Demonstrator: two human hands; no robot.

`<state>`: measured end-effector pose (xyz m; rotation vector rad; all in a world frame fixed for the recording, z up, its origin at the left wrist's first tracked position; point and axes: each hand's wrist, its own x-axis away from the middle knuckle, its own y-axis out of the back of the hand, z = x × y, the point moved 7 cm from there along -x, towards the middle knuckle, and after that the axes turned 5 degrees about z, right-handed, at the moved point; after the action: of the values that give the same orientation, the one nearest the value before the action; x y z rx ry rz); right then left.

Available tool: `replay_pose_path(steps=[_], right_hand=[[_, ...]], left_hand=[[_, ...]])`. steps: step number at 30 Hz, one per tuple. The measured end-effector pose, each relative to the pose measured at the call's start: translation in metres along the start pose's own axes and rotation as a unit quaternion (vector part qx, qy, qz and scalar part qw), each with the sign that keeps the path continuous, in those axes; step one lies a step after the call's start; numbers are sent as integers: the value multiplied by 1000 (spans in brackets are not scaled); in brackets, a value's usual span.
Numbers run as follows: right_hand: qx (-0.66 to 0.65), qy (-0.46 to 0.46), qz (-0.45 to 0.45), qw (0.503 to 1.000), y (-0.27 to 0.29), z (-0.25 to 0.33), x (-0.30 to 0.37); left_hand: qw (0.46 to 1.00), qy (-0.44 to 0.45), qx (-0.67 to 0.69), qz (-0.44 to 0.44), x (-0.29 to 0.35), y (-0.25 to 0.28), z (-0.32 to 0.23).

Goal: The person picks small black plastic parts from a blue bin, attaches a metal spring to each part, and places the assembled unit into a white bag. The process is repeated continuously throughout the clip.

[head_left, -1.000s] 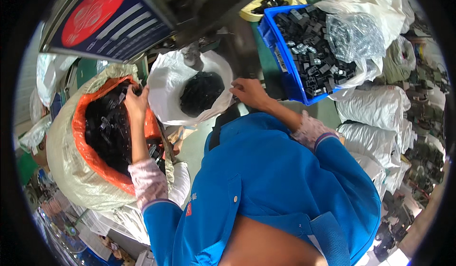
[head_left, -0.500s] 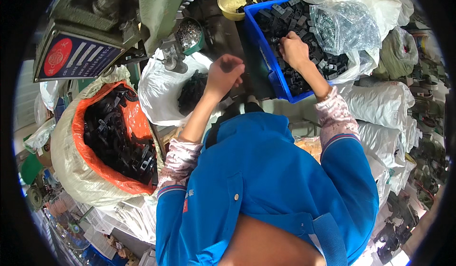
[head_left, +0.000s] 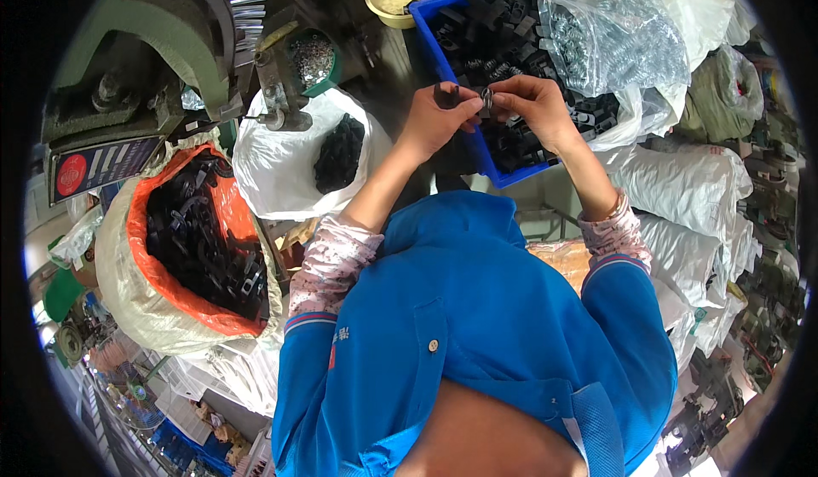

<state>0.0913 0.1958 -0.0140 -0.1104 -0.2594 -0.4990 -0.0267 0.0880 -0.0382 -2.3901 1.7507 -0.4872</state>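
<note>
Left hand (head_left: 429, 124) has moved over to the right hand (head_left: 542, 112), bringing its gripped small black part (head_left: 445, 96) beside the silvery coil-like piece (head_left: 486, 98) (metal, seemingly) pinched there.

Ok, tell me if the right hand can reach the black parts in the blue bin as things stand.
Likely yes: the right hand is over the blue bin, and many black parts lie uncovered, though a clear bag lies over one side and the hand is busy with a small metal piece.
</note>
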Motion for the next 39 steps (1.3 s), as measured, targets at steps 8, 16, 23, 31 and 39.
replay_pose_path(steps=[8, 16, 23, 31, 39], right_hand=[[376, 219, -62, 898, 11, 18, -14], [-2, -8, 25, 1000, -2, -14, -29], [194, 88, 73, 974, -5, 10, -22], [556, 237, 144, 784, 2, 34, -43], [725, 264, 34, 635, 32, 66, -120]], left_hand=[[987, 78, 118, -79, 0, 10, 16], [989, 56, 74, -115, -4, 5, 15], [980, 89, 116, -137, -6, 7, 21], [970, 60, 164, -167, 2, 30, 18], [968, -15, 182, -171, 14, 40, -1]])
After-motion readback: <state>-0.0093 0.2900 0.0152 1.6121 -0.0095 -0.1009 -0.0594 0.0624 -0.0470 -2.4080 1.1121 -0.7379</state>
